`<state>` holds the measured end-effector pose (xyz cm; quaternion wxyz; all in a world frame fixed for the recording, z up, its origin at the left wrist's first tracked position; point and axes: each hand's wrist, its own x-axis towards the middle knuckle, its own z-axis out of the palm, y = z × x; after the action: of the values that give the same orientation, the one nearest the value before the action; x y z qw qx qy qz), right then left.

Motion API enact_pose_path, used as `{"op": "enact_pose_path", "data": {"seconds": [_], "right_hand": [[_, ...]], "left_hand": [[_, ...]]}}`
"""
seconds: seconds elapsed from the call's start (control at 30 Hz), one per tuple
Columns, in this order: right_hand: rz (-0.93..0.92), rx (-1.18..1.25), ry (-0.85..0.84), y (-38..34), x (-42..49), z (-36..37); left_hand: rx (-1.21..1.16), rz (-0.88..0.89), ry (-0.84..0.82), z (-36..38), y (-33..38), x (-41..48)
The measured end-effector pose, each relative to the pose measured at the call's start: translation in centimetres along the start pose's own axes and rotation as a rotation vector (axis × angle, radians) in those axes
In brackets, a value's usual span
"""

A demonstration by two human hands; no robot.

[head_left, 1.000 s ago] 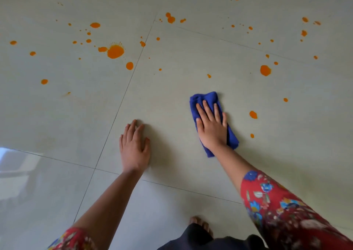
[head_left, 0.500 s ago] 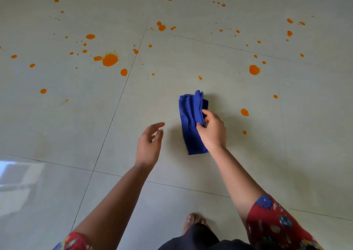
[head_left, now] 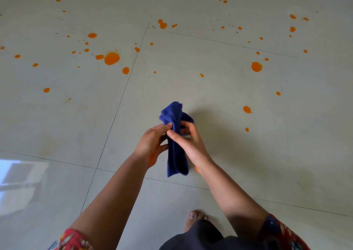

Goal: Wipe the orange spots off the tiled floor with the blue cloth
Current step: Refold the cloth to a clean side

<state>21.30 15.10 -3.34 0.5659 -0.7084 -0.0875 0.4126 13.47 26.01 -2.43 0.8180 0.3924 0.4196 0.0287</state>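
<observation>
both hands pinch the bunched dark blue cloth (head_left: 176, 135) above the pale tiled floor (head_left: 248, 154); left hand (head_left: 150, 144) and right hand (head_left: 191, 143) fingers curled on it; orange paint spots (head_left: 112, 58) scattered beyond

Both hands hold the blue cloth (head_left: 176, 144) up off the tiled floor (head_left: 248, 173), the left hand (head_left: 150, 144) and right hand (head_left: 189, 143) pinching its bunched middle. Orange spots (head_left: 112, 58) speckle the tiles beyond. A bare foot (head_left: 196, 218) shows below.
</observation>
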Motion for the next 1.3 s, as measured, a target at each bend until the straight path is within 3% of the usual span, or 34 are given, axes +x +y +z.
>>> {"op": "enact_pose_path", "data": {"seconds": [0.1,0.2,0.3,0.4,0.5,0.6,0.67,0.77,0.83,0.9,1.03,1.07,1.13,1.23,1.3], "right_hand": [[-0.029,0.139,0.098,-0.5,0.5,0.0],[-0.014,0.329,0.222,-1.9,1.6,-2.1],[-0.032,0.419,0.253,-2.9,2.2,-4.9],[0.016,0.102,0.301,-0.5,3.0,-5.9],[0.159,-0.416,0.276,2.0,2.7,-4.8],[0.179,-0.900,0.227,2.4,1.7,-3.0],[0.151,-0.970,0.187,2.5,1.8,-2.1],[0.133,-0.727,0.125,2.5,2.7,-1.6],[0.090,-0.499,0.108,2.2,3.1,-1.8],[0.107,-0.263,0.106,1.8,3.2,-2.4],[0.176,0.069,0.055,0.0,3.4,-3.9],[0.175,0.118,0.052,-0.4,3.7,-4.4],[0.169,0.178,0.067,-1.3,3.9,-5.4],[0.136,0.156,0.028,-2.4,4.1,-6.3],[0.112,0.108,-0.069,-3.5,3.8,-6.1]], "left_hand": [[-0.101,-0.015,0.008,-0.2,1.2,-0.1],[-0.172,-0.016,0.155,-2.4,2.6,0.2],[-0.036,-0.007,0.348,-5.4,3.0,0.6],[0.402,0.049,0.512,-7.4,1.8,1.3],[0.799,0.317,0.712,-7.1,-1.0,1.0],[0.878,0.433,0.758,-4.6,-2.7,0.8],[0.954,0.351,0.694,-3.0,-3.3,1.3],[1.231,0.222,0.600,-2.1,-3.7,2.2],[1.171,0.142,0.568,-2.8,-3.1,2.6],[0.991,0.071,0.515,-4.0,-1.8,2.7],[0.283,0.043,0.548,-6.9,1.1,1.8],[0.212,0.017,0.573,-8.1,1.5,1.7],[0.317,-0.065,0.616,-10.7,1.8,1.5],[0.937,-0.153,0.715,-12.8,1.2,0.4],[1.221,0.107,0.763,-11.9,0.8,-0.1]]}}
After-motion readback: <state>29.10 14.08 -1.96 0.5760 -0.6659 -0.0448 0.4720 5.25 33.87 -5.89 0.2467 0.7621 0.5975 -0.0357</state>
